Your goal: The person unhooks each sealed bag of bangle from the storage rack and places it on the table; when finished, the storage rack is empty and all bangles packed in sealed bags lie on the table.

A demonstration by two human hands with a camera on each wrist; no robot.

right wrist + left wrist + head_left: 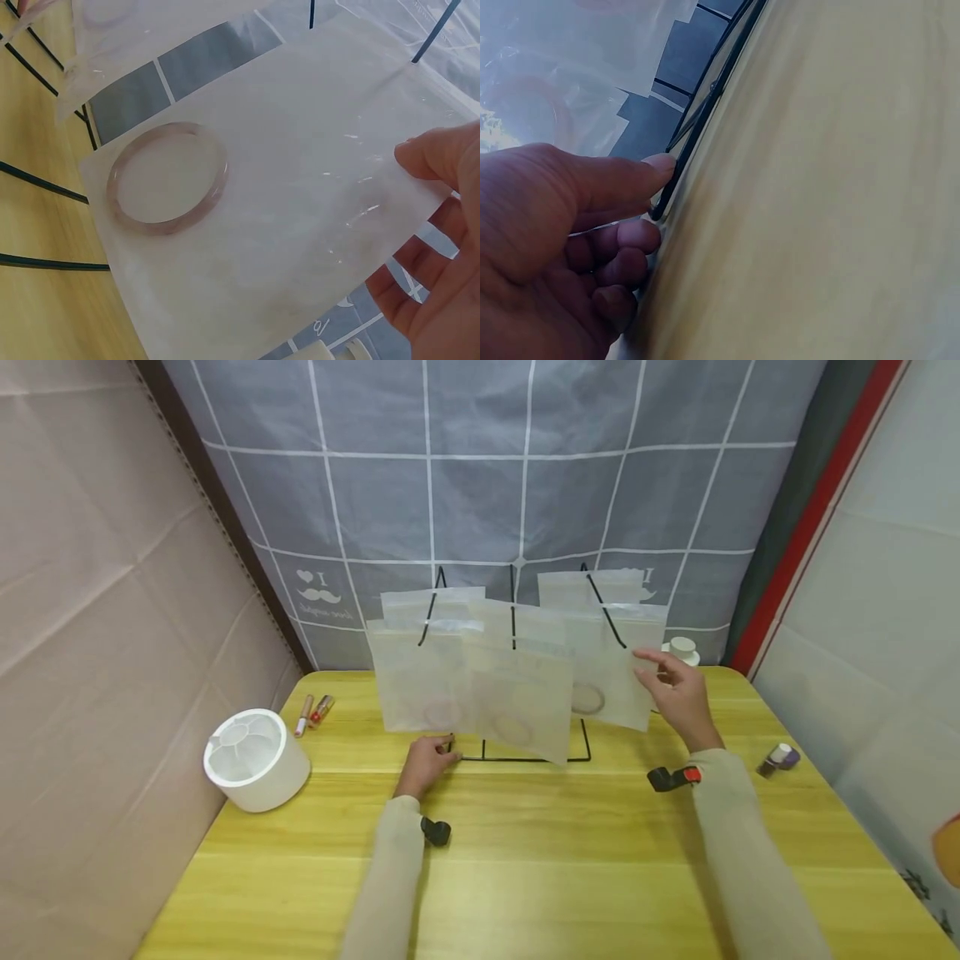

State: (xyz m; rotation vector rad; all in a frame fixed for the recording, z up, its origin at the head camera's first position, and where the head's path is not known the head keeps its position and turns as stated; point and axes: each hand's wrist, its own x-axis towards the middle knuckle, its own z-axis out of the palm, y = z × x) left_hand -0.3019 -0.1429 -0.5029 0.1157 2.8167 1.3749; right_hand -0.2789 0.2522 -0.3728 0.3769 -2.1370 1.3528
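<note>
A black wire rack (525, 760) stands on the table, with frosted zip bags hung on its hooks. My left hand (427, 764) pinches the front left corner of the rack's base wire (697, 135) between thumb and forefinger. At the right, my right hand (678, 697) holds the edge of a zip bag (300, 172), thumb in front and fingers behind. Inside that bag lies a pinkish bangle (169, 178), seen through the plastic. The middle bag (517, 693) and the left bag (423, 677) each show a faint ring shape near the bottom.
A white round divided container (258, 764) stands at the table's left edge, with two small lipstick-like tubes (311, 714) beyond it. Small bottles (778, 758) lie at the right. A white object (681, 650) sits behind my right hand. Grey checked cloth (480, 502) hangs behind.
</note>
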